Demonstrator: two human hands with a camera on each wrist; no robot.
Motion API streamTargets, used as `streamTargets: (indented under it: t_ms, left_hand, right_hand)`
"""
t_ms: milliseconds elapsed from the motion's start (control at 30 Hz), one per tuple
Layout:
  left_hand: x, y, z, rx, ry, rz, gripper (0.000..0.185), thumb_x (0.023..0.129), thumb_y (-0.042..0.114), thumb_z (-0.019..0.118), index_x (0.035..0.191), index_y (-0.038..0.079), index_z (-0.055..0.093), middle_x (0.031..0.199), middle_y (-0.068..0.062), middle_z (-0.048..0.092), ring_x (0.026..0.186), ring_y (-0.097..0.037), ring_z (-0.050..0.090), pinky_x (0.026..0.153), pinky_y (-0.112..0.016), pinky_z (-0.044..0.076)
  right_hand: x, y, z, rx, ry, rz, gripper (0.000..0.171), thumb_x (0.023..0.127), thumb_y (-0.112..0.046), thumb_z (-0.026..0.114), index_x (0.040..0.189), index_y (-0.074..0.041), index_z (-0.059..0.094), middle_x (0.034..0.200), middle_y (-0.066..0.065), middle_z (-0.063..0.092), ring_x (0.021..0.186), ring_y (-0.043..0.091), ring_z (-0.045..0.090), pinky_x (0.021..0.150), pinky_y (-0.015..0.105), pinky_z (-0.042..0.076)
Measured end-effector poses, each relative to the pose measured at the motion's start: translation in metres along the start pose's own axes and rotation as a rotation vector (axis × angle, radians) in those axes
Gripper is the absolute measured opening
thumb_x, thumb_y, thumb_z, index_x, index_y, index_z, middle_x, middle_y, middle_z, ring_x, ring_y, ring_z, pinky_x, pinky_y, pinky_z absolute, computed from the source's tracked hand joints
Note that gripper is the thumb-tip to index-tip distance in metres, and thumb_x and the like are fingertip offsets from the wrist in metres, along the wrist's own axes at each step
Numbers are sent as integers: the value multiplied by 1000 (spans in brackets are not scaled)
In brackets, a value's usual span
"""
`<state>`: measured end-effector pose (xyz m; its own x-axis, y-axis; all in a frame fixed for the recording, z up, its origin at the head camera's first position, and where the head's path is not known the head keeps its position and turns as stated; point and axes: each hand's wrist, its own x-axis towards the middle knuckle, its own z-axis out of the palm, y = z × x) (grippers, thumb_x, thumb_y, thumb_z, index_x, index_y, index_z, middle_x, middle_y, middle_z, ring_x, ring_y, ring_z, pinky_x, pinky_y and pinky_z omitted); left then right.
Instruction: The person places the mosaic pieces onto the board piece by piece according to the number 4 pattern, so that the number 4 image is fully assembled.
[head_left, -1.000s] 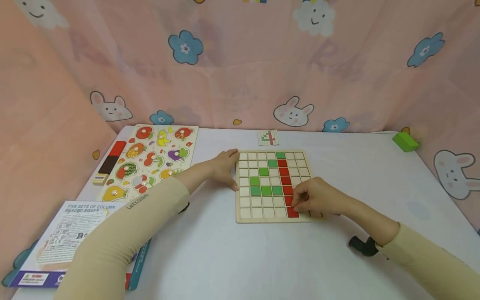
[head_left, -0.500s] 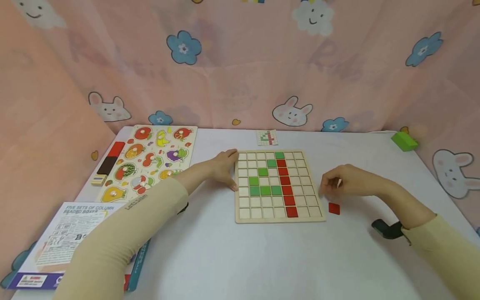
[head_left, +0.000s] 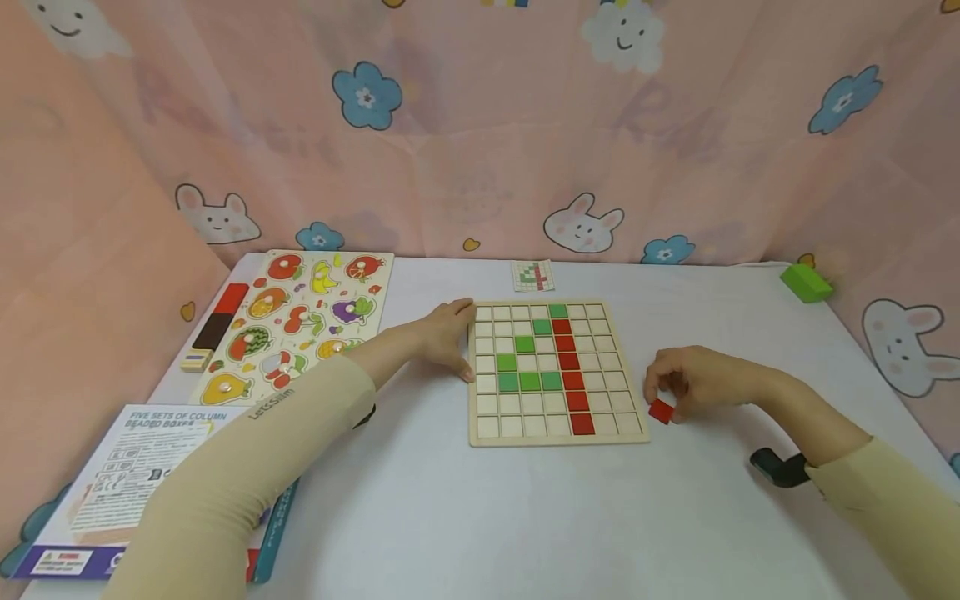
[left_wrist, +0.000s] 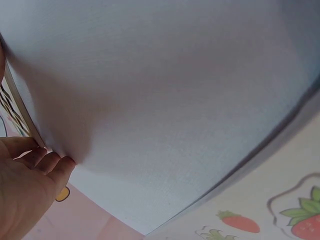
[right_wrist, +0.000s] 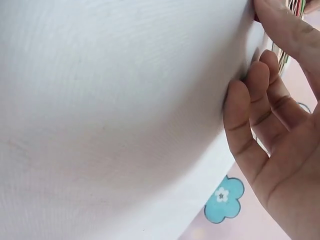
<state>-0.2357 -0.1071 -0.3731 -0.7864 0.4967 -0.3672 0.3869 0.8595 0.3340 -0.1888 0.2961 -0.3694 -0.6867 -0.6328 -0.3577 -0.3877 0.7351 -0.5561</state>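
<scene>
A wooden grid board (head_left: 622, 437) lies flat on the white table. Green square tiles (head_left: 529, 382) form a slanting line and a short row on it, beside a column of red tiles (head_left: 573, 381). My left hand (head_left: 447, 337) rests against the board's left edge, thumb and fingers spread; in the left wrist view, fingertips touch its corner. Just right of the board, my right hand (head_left: 697, 379) pinches a loose red square tile (head_left: 661, 411), tilted, close to the tabletop. In the right wrist view, the other fingers curve loosely near the cloth, and the tile is mostly hidden.
Behind the board lies a small pattern card (head_left: 533, 276). A fruit puzzle board (head_left: 307, 287), a strip of coloured blocks (head_left: 216, 331) and a boxed set (head_left: 135, 475) occupy the left side. One green block (head_left: 806, 283) sits at the far right corner.
My right hand has moved off the board to the right and taken hold of a red tile lying on the table. My left hand has stayed at the board's edge.
</scene>
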Motion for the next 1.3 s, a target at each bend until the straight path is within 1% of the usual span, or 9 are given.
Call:
streamTargets:
  t_ms: [100, 233, 400, 467, 600, 800, 933, 1167, 1300]
  left_hand:
    - [0, 0, 0, 0, 0, 2, 119, 74, 44, 85, 157, -2, 13, 167, -21, 8, 154, -43, 12, 128, -49, 17]
    - [-1, 0, -1, -4, -1, 5, 119, 74, 44, 85, 157, -1, 13, 167, -21, 8, 154, -43, 12, 128, -50, 17]
    - [1, 0, 0, -7, -1, 10, 119, 74, 43, 85, 157, -1, 13, 167, -21, 7, 154, -43, 12, 128, -49, 17]
    - [2, 0, 1, -10, -4, 12, 119, 74, 43, 85, 157, -2, 12, 167, -21, 7, 154, -43, 12, 128, -49, 17]
    - [3, 2, 1, -11, -15, 9, 121, 74, 43, 85, 157, -2, 9, 167, -21, 4, 154, -43, 11, 128, -49, 16]
    - [3, 5, 1, 3, -28, 10, 121, 76, 44, 83, 157, -3, 7, 167, -21, 1, 155, -42, 9, 128, -48, 15]
    - [3, 7, 0, 8, -30, 8, 121, 76, 44, 83, 157, -3, 6, 167, -21, 1, 155, -42, 9, 128, -48, 16]
    - [2, 8, 0, 13, -43, 11, 121, 77, 44, 82, 157, -3, 6, 167, -22, 0, 154, -43, 9, 128, -48, 15]
    - [3, 9, 1, 28, -43, 10, 121, 76, 45, 82, 157, -3, 6, 167, -21, 1, 154, -43, 10, 128, -48, 15]
  right_hand:
    - [3, 1, -4, -44, 52, 45, 28, 72, -16, 86, 86, -24, 64, 87, -3, 59, 82, 15, 54, 67, 21, 49]
    - [9, 1, -11, -59, 140, 95, 20, 77, -16, 83, 81, -20, 63, 81, -6, 64, 78, 11, 56, 68, 21, 48]
    - [21, -10, -13, -23, 330, 63, 10, 84, -16, 78, 86, -18, 68, 82, -3, 69, 79, 9, 57, 70, 19, 50]
    - [27, -16, -10, 9, 370, 38, 10, 85, -17, 77, 90, -16, 69, 84, -1, 68, 79, 10, 57, 70, 19, 50]
    - [40, -29, -3, 65, 336, 9, 9, 86, -18, 76, 92, -16, 70, 88, -1, 71, 81, 11, 59, 72, 19, 51]
    - [51, -38, 6, 52, 242, 18, 2, 87, -17, 74, 88, -15, 73, 88, -4, 74, 82, 14, 58, 71, 21, 50]
    - [55, -37, 11, 45, 237, 24, 3, 87, -17, 75, 85, -14, 74, 87, -4, 73, 82, 14, 58, 71, 21, 49]
    - [56, -33, 19, 80, 255, 14, 5, 84, -12, 77, 83, -16, 73, 85, -2, 71, 77, 12, 56, 66, 19, 49]
    - [55, -31, 21, 75, 240, 26, 5, 87, -13, 74, 90, -17, 72, 81, -3, 67, 78, 14, 54, 66, 21, 48]
